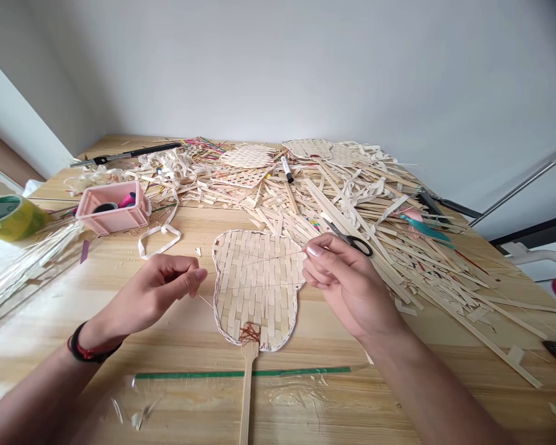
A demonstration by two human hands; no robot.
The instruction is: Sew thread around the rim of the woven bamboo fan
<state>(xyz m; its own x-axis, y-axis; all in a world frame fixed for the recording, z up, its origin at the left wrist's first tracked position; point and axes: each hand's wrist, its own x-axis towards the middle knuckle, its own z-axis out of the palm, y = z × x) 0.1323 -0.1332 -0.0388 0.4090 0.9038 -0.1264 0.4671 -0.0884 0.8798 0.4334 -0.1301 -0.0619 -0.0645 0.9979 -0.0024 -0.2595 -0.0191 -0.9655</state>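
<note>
Fingers [192,276] of the left hand [155,293] pinch a hair-fine thread [278,257] just off the edge of a woven bamboo fan [257,284], while those of the right hand [347,278] close on the thread at the opposite edge. The thread crosses the fan's face, though it is too thin to follow along its whole length. The fan lies flat on the pale wood worktop [176,346], centred low in the frame, with its lobed blade of flat, matt strips in a tight over-under weave. Its long axis runs almost straight toward the far wall, blade away and flat wooden handle [246,395] toward the person, the handle cut off by the lower edge. A tuft of reddish-brown fibres [250,334] sits where the handle meets the blade.

Black-handled scissors [352,243] lie just beyond the right hand's knuckles, on a tangled heap of bamboo strips [375,210] filling the upper right. A pink plastic crate [113,207] stands at the left, and a green strip [241,373] lies across the near worktop, under the handle or over it, hard to tell.
</note>
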